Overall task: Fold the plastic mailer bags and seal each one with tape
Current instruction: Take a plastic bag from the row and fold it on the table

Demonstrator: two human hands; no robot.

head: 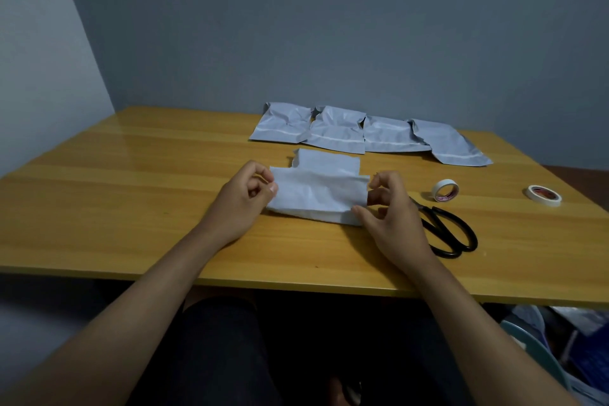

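Mailer bag [318, 194], pale grey plastic, lying crumpled and partly folded on the wooden table [131, 208], centred just ahead of the near edge, with a narrower flap sticking out from its far side. Being held at both ends: left hand [245, 199] curling its fingers at the bag's left edge, thumb and fingertips pinching the plastic there; right hand [392, 214] gripping the right edge, thumb lying on the near right corner, forefinger bending over the upper corner. Both forearms reaching in over the near table edge, bare. Lying just beside the right hand, partly hidden behind it: black-handled scissors [448, 234], loops pointing toward the near right. Standing on edge a little farther out, right of the bag: roll of white tape [445, 189]. Lying flat well to the right of that: second tape roll [544, 195]. Sitting in a row near the far edge of the table, close to the grey wall [329, 26]: four more grey bags [362, 132], flat, overlapping one another at the sides, each showing a pale strip across.
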